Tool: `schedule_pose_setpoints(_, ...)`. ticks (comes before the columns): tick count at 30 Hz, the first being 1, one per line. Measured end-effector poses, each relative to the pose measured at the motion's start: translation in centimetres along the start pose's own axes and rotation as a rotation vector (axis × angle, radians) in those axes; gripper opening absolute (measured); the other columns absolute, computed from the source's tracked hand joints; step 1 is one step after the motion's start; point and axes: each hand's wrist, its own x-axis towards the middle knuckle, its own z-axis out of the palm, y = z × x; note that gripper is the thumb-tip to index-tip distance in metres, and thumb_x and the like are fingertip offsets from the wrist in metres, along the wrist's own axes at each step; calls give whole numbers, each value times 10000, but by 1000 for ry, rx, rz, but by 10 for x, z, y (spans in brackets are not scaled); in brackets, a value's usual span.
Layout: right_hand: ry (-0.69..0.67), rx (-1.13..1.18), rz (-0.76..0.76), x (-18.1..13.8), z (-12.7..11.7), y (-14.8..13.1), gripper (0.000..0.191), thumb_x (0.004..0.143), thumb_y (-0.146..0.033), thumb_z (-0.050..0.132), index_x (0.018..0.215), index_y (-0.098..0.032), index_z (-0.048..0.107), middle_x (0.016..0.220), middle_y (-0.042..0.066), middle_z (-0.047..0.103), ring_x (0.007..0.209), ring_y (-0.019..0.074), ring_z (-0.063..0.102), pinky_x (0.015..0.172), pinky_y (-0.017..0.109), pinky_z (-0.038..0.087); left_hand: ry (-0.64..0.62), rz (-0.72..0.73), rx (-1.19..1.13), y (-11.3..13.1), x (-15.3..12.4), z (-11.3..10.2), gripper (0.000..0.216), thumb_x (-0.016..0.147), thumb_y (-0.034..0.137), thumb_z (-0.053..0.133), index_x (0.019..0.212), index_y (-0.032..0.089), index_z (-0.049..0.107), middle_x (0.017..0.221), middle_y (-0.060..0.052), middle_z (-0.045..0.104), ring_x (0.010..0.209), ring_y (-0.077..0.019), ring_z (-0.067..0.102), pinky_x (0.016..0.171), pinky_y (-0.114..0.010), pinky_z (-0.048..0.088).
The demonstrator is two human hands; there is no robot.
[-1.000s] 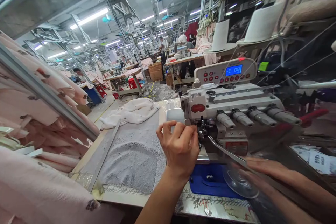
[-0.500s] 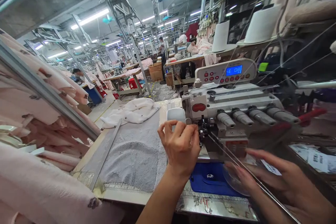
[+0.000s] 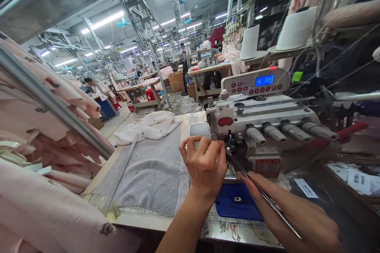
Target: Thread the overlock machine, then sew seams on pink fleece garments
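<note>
My left hand (image 3: 204, 162) is closed in a pinch beside the needle area of a white overlock sewing machine (image 3: 267, 116). Anything between its thumb and index finger is too small to make out. In my right hand (image 3: 285, 205) is a pair of long, thin metal tweezers (image 3: 268, 199), slanting up to the left. Their tips reach the presser foot area, close to my left fingertips. Below both hands lies the machine's blue plate (image 3: 237, 207). Grey fleece fabric (image 3: 148, 182) covers the table to the left, its far edge by a bunched white cloth (image 3: 157, 124).
White thread cones (image 3: 249, 43) stand behind the machine's control panel (image 3: 255, 82), with threads running down from the right. Pink garments (image 3: 44, 126) hang at the left beside a metal rail. A ruler strip (image 3: 148, 215) runs along the table's front edge. People work farther back.
My right hand has moved left and closed around the tweezers, bringing their tips up to my left fingertips. The left hand has stayed nearly still.
</note>
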Motion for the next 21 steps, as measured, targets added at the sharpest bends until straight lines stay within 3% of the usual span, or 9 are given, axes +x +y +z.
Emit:
schedule_pose_setpoints(2, 18, -97, -136, 2, 4, 1, 228, 995, -89, 565, 1094, -205, 735, 1176, 63, 715, 920, 171, 748, 941, 225, 576, 3, -1, 1, 0, 0, 0, 119, 842, 141, 747, 835, 249, 699, 739, 48, 698, 889, -212, 553, 913, -395, 325)
schedule_pose_setpoints(4, 36, -160, -178, 3, 8, 2, 222, 992, -58, 553, 1103, -166, 712, 1145, 97, 728, 896, 180, 751, 911, 242, 583, 2, -6, 0, 1, 1, 0, 116, 844, 145, 746, 837, 251, 700, 740, 48, 701, 893, -214, 552, 912, -396, 323)
schedule_pose_setpoints(8, 83, -161, -147, 7, 21, 1, 151, 959, -101, 658, 1105, -131, 683, 971, 66, 770, 743, 138, 740, 772, 186, 587, -5, -12, -2, 1, 0, 0, 122, 838, 137, 748, 833, 250, 701, 742, 48, 701, 900, -217, 551, 917, -395, 317)
schedule_pose_setpoints(13, 178, -217, -85, 0, 34, 1, 164, 918, -132, 731, 1065, -71, 692, 890, 29, 765, 648, 67, 680, 863, 142, 541, 24, -6, -11, 0, 0, 1, 114, 841, 146, 749, 835, 250, 703, 732, 48, 688, 901, -214, 546, 923, -388, 317)
schedule_pose_setpoints(21, 170, -269, -77, -7, 40, 5, 211, 923, -144, 731, 1124, -92, 690, 914, 19, 768, 684, 83, 692, 832, 155, 526, 33, -6, 2, 1, 1, 2, 107, 835, 155, 759, 820, 246, 705, 739, 45, 695, 901, -217, 546, 928, -388, 320)
